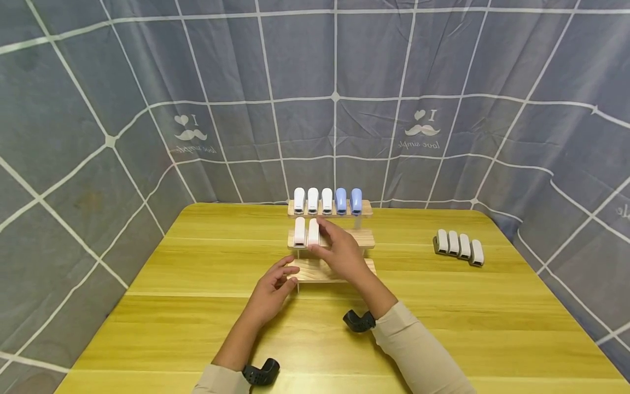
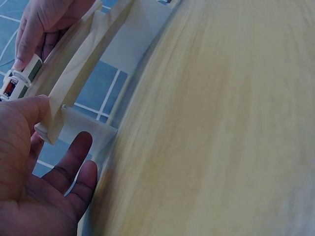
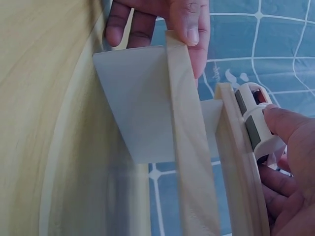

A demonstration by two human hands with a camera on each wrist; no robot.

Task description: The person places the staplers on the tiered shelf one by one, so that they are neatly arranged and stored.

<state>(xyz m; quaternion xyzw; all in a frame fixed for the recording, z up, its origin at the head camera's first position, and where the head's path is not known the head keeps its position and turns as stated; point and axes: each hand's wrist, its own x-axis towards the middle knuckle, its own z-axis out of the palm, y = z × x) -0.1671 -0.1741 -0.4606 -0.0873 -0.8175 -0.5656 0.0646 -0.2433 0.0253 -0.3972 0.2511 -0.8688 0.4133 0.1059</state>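
Note:
A three-tier wooden display stand [image 1: 322, 270] with clear side supports stands on the table. My right hand [image 1: 345, 256] holds a pinkish-white stapler [image 1: 313, 232] on the middle shelf, thumb on its near part. Immediately left of it is a white stapler [image 1: 299, 231]. In the right wrist view, the two staplers sit side by side, the thumb on the nearer one [image 3: 261, 130]. My left hand [image 1: 269, 291] pinches the left end of the lowest shelf [image 2: 66, 91], its other fingers spread below the board beside the clear support [image 2: 86, 125].
On the top shelf stand three white staplers [image 1: 313, 201] and two blue ones [image 1: 342, 201]. Several white staplers [image 1: 453, 243] sit in a row at the table's right. A grey curtain [image 1: 305, 131] with white lines hangs behind the wooden table [image 1: 197, 262].

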